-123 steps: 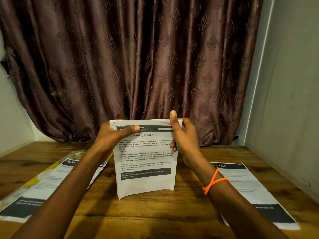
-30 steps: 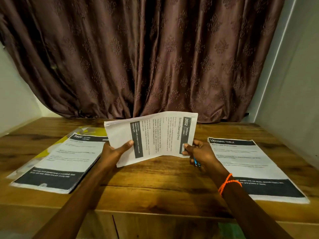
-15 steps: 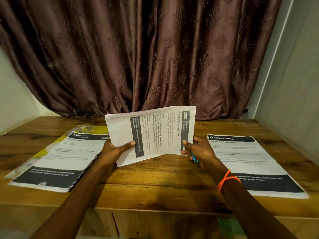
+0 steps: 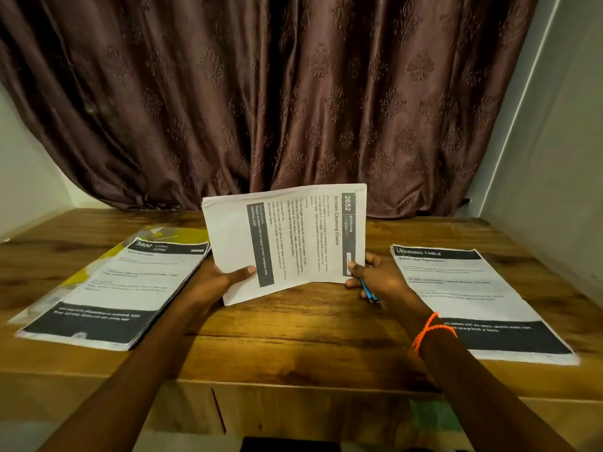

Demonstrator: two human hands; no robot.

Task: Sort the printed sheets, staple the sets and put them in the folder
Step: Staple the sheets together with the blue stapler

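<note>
A set of printed sheets headed "Screen Cleaning Check" point(image 4: 293, 236) stands turned sideways above the middle of the wooden table point(image 4: 293, 327). My left hand point(image 4: 218, 282) grips its lower left end, thumb across the front. My right hand point(image 4: 378, 275) pinches the header corner and also holds a small blue object point(image 4: 368, 290), probably a stapler, under its fingers. A second stack of sheets point(image 4: 120, 288) lies at the left on a yellow folder point(image 4: 182, 234). A third stack headed "Dressing Table" point(image 4: 470, 295) lies flat at the right.
A brown patterned curtain point(image 4: 277, 102) hangs along the table's far edge. Pale walls close in on the left and right point(image 4: 554, 158). The table's front edge point(image 4: 293, 383) runs just under my forearms.
About four seconds ago I held the sheets upright with both hands at the top. They have since turned sideways. Over the last second they lifted slightly and stand steeper.
</note>
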